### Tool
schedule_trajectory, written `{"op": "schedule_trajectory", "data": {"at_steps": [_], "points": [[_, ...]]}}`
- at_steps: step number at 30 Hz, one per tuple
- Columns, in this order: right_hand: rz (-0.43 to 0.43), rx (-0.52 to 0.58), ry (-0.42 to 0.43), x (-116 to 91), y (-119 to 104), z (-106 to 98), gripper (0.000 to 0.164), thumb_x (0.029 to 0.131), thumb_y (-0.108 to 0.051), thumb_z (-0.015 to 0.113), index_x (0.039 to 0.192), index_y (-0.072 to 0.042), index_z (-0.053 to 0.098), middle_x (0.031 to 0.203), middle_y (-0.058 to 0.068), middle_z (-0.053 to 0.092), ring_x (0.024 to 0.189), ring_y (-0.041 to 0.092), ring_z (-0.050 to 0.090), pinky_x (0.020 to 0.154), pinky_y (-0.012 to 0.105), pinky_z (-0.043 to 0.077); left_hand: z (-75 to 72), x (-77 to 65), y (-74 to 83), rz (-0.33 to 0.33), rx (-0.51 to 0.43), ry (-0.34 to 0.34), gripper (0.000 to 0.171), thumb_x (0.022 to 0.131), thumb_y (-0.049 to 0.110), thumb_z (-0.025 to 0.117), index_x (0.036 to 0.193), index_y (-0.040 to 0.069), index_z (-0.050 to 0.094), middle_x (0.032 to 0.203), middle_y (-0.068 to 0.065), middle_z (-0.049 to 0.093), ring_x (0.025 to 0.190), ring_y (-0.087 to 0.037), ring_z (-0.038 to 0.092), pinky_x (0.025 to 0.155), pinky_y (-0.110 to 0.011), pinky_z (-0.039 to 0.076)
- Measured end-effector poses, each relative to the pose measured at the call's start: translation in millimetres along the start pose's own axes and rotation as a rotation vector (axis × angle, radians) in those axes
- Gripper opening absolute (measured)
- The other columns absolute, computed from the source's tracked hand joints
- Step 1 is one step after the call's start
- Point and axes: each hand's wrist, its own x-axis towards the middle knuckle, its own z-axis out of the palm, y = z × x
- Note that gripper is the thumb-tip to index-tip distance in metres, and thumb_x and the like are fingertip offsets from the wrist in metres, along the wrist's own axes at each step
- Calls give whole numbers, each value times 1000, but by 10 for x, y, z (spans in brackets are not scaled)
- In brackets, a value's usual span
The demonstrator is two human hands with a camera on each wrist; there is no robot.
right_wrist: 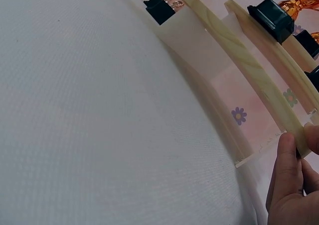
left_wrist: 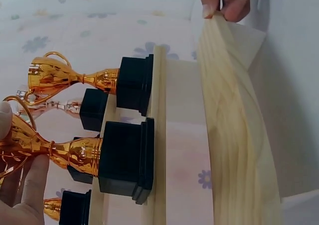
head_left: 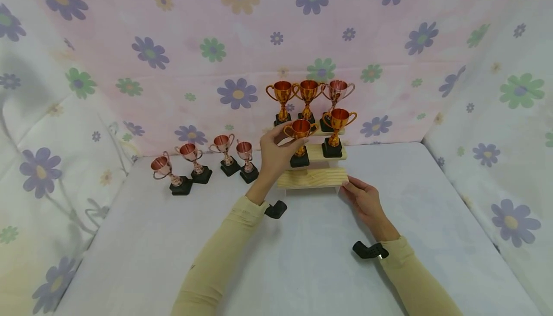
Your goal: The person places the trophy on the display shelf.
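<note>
My left hand [head_left: 275,155] grips the cup of a gold trophy [head_left: 301,127] with a black base. The base is at the left part of the middle step [head_left: 316,151] of a wooden tiered stand. In the left wrist view, the trophy's base [left_wrist: 125,158] overlaps the edge of that step. Another gold trophy [head_left: 335,126] stands on the same step, to the right. With thumb and fingers, my right hand [head_left: 366,204] pinches the right end of the bottom step [head_left: 312,178], a bare wooden plank in the right wrist view too.
Two gold trophies [head_left: 282,96] and one rose-gold trophy [head_left: 337,94] stand on the top step. Several rose-gold trophies, including a leftmost one [head_left: 174,180], stand on the white table [head_left: 302,249] to the left. Flowered cloth [head_left: 181,66] hangs behind the stand.
</note>
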Motion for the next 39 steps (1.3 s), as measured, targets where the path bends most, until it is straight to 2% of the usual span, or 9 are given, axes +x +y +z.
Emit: {"op": "schedule_trajectory", "data": {"at_steps": [6,14,24,32,39], "points": [[-13,9,3,7,12,1,54,100,-2,62,148,11,41,99,-9,70,93,2,69,89,17,58,78,84,-40,-21,-10,-11,49,83,2,83,129,-1,67,114,-21,68,100,-32,70,87,-34,63],[-15,5,-4,-1,6,-3,55,100,-1,62,149,11,40,100,-9,68,94,1,68,91,17,57,146,154,-83,-62,-2,-48,46,87,6,81,130,3,67,120,-18,68,106,-30,68,91,-33,62],[11,-45,-7,-4,-9,-6,54,102,-5,59,151,7,40,129,5,59,99,1,66,96,18,55,210,209,-125,-67,-21,-38,44,86,6,81,128,3,68,119,-18,69,106,-29,68,91,-34,62],[7,-35,-3,-11,-11,-1,53,101,-3,59,150,8,40,114,-3,63,97,1,67,94,18,56,264,188,-137,-49,-38,-14,45,85,5,82,128,2,67,120,-18,68,106,-31,69,92,-33,61],[1,-38,-6,-16,-13,2,53,101,-3,60,150,8,40,112,-4,64,97,1,67,93,18,56,281,177,-149,-44,-66,-28,43,88,4,79,128,1,67,120,-20,67,107,-33,68,95,-35,60]]}}
